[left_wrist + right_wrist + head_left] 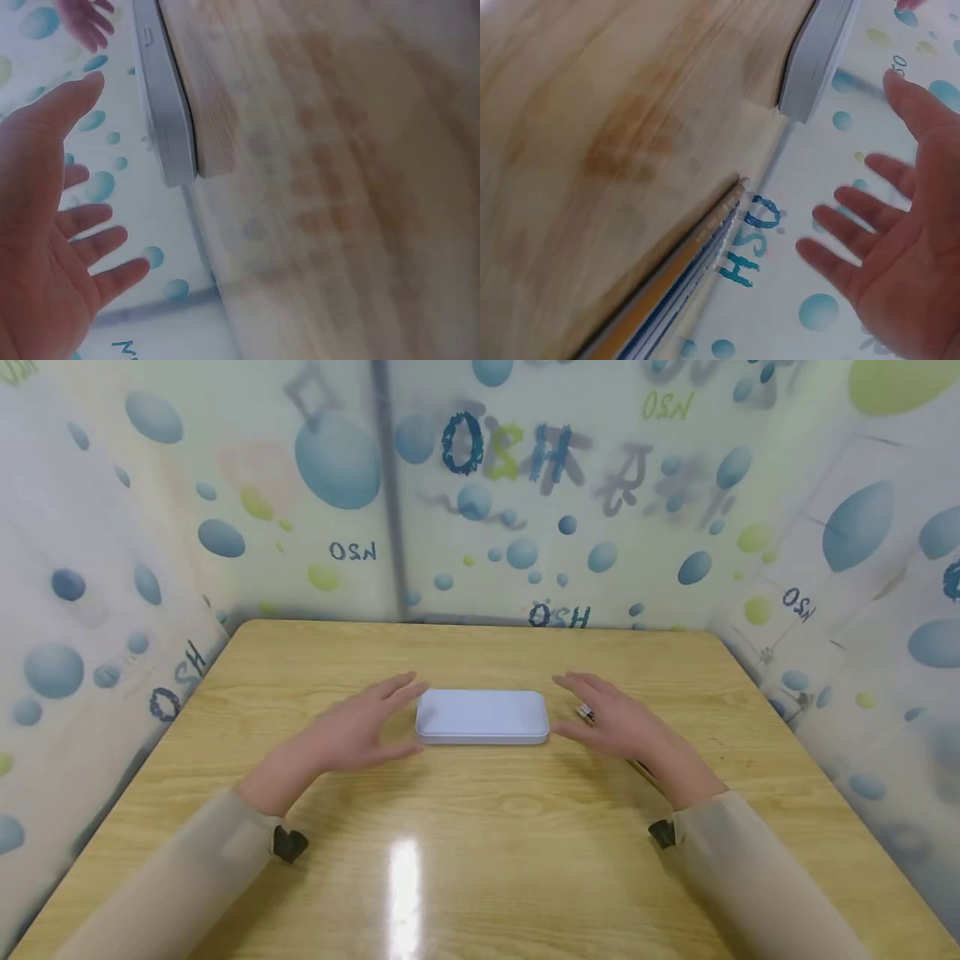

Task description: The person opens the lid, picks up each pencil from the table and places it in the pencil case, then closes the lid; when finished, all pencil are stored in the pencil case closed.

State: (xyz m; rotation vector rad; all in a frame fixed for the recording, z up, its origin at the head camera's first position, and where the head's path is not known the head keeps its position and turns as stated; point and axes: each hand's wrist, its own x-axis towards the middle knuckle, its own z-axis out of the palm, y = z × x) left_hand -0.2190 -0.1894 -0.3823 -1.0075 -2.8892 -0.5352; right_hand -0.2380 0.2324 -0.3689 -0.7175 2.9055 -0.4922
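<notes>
A flat white case (482, 714) with rounded corners lies closed in the middle of the wooden table. To its left my left hand (358, 727) is held with fingers spread, its fingertips close to the case's left end; in the left wrist view the hand (52, 240) holds nothing. My right hand (621, 720) is likewise spread by the right end. Several pencils (679, 289), one of them orange-brown, lie on the table beneath the right hand, which mostly hides them in the head view. Whether either hand touches the case is hard to tell.
The table (480, 827) has a light wood grain and a bright reflection near its front. Fabric walls (480, 527) with blue and green drops enclose its back and both sides. Dark clips (288, 843) sit at the sleeve cuffs.
</notes>
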